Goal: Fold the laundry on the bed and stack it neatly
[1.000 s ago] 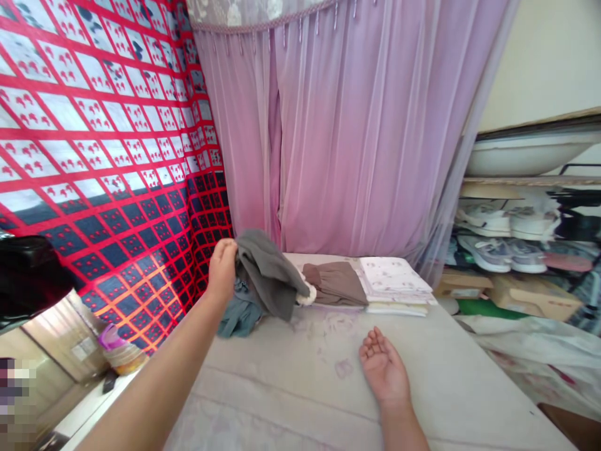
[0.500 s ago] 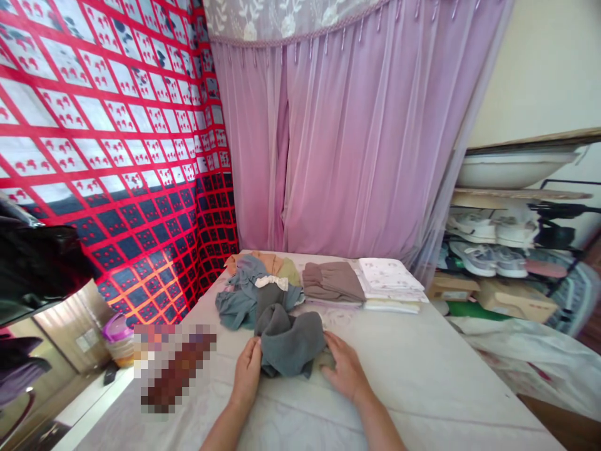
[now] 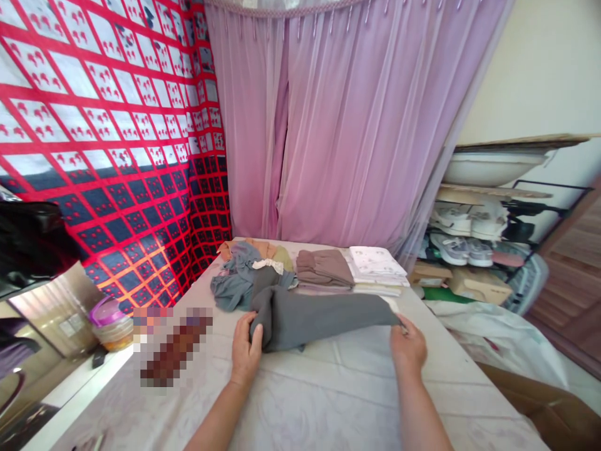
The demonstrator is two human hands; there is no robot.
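A dark grey garment (image 3: 323, 316) is stretched sideways between my hands, low over the bed; its exact kind does not show. My left hand (image 3: 246, 349) grips its bunched left part, thumb in front. At the other end, my right hand (image 3: 408, 344) pinches the narrow tip of the cloth. Behind the left part lies a heap of crumpled clothes (image 3: 233, 279) in blue-grey, orange and olive, with a white frilled piece (image 3: 268, 267) on top. The grey cloth overlaps the front of that heap.
Folded brown clothing (image 3: 325, 268) and a white printed folded stack (image 3: 377, 266) lie at the back of the bed (image 3: 328, 401). A shoe rack with sneakers (image 3: 462, 248) stands right. A purple-lidded tub (image 3: 111, 322) is at left, near a blurred-out patch (image 3: 176, 351).
My right hand has moved right and pulled the grey cloth from a bunched shape into a long stretched one. My left hand stays near the same spot. The view has shifted slightly.
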